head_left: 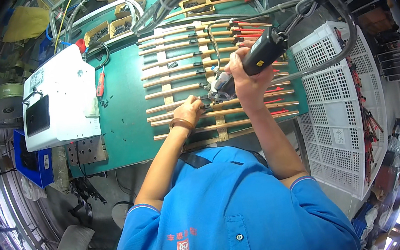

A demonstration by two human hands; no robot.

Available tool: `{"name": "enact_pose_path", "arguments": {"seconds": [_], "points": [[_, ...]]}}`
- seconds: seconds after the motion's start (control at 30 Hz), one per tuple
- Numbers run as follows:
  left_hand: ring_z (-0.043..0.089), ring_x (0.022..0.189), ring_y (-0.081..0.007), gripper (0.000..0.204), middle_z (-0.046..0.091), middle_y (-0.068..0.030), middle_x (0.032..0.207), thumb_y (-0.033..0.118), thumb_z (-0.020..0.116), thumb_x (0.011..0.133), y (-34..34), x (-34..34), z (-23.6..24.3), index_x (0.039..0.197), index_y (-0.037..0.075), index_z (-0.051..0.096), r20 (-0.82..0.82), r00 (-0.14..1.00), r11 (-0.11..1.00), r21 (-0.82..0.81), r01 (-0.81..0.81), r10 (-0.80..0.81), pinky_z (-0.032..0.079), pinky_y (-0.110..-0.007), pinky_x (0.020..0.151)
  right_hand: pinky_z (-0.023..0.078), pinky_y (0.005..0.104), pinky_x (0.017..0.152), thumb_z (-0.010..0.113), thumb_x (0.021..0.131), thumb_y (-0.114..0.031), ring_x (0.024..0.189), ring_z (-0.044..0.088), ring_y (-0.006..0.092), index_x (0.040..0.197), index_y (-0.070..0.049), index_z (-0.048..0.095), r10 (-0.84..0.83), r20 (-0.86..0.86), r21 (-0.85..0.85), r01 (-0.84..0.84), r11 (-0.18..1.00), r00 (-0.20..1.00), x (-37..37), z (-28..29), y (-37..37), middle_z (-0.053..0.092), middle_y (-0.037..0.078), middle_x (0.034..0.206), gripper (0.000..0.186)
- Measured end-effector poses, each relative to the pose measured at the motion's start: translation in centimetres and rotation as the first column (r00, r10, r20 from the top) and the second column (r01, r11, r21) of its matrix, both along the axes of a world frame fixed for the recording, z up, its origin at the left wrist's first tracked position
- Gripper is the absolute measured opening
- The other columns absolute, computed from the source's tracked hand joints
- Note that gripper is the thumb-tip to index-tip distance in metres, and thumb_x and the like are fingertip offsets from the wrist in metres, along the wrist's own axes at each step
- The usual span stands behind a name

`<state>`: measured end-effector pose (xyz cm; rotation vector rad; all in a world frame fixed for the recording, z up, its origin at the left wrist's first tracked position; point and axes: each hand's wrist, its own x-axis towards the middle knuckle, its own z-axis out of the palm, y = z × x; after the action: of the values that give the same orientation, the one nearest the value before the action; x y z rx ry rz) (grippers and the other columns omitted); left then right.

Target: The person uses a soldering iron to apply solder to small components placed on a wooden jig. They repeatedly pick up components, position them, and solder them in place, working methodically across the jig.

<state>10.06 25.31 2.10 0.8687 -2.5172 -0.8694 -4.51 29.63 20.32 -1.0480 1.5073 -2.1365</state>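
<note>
My right hand [250, 86] is wrapped round a black powered screwdriver [265, 51], held tilted with its tip end down toward the rods. Its tip meets the row near my left hand, but the exact contact point is hidden. The fingers of my left hand [189, 110] are pressed together at a small black fitting on one of the copper-coloured rods [158, 109]; what they grip is mostly covered. Several such rods lie side by side across a slotted wooden rack [222, 127], many with black fittings at mid-length and red pieces [248, 33] toward their right ends.
A white machine [60, 102] stands on the green table [126, 114] at left, near a red-handled screwdriver [100, 84]. Cardboard boxes [120, 27] of dark parts sit behind. A white perforated crate [331, 119] is at right. Cables and hoses [349, 41] hang overhead.
</note>
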Motion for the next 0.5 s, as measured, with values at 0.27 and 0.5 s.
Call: {"name": "enact_pose_path", "arguments": {"seconds": [0.27, 0.5], "points": [[0.061, 0.080, -0.0289, 0.015, 0.058, -0.0043, 0.090, 0.018, 0.071, 0.074, 0.7, -0.5, 0.1, 0.084, 0.013, 0.062, -0.033, 0.999, 0.999, 0.048, -0.017, 0.019, 0.051, -0.039, 0.067, 0.051, 0.0217, 0.064, 0.061, 0.081, 0.009, 0.069, 0.056, 0.0063, 0.114, 0.004, 0.046, -0.039, 0.018, -0.015, 0.039, 0.999, 0.999, 0.5, -1.4, 0.2, 0.057, 0.002, 0.081, 0.036], [0.061, 0.080, -0.0293, 0.014, 0.059, -0.0050, 0.088, 0.017, 0.072, 0.074, 0.2, -0.3, -0.3, 0.083, 0.012, 0.063, -0.050, 0.999, 0.997, 0.074, 0.006, -0.003, 0.051, -0.040, 0.068, 0.050, 0.0212, 0.064, 0.060, 0.081, 0.010, 0.070, 0.056, 0.0062, 0.116, 0.003, 0.044, -0.030, 0.029, -0.009, 0.030, 1.000, 0.999, 0.8, -1.5, -0.1, 0.057, 0.002, 0.083, 0.039]]}}
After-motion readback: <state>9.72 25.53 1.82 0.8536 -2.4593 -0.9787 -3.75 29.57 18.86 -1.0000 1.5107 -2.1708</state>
